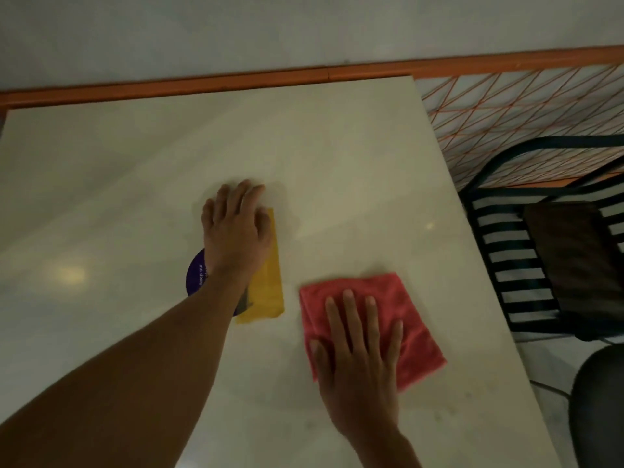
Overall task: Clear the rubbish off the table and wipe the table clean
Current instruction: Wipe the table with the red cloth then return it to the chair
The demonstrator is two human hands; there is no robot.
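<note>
Across the pale glossy stone table (337,146), the right hand (358,363) presses flat, fingers straight, on the folded pink microfibre cloth (408,319); the left hand (236,224) lies, apparently loosely, over the flat yellow paper wrapper (268,288), which could slide off the edge once wiping starts

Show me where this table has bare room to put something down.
The table is bare between the orange rail and the left hand, and along its left side. It is crowded mid-table: the left hand on the yellow packet over a purple sticker, the right hand flat on the pink cloth.
</note>
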